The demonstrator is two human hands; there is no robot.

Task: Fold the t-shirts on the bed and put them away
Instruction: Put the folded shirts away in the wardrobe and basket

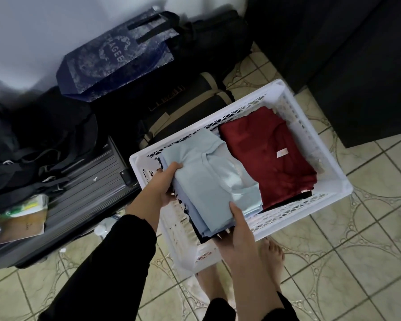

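Left hand point(166, 184) gripping the nine-o'clock edge of the folded pale blue t-shirt point(208, 177), right hand point(237, 228) pinching its six-o'clock edge, stack held low inside the white crate point(310, 107). Folded red t-shirt point(269, 154) lying at three o'clock beside it. Soft, light, floppy; likely best supported from beneath at opposite edges to keep folds intact.

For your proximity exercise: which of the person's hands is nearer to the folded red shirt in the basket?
Right. The right hand grips the light blue shirt below the red shirt; the left hand is across the blue stack.
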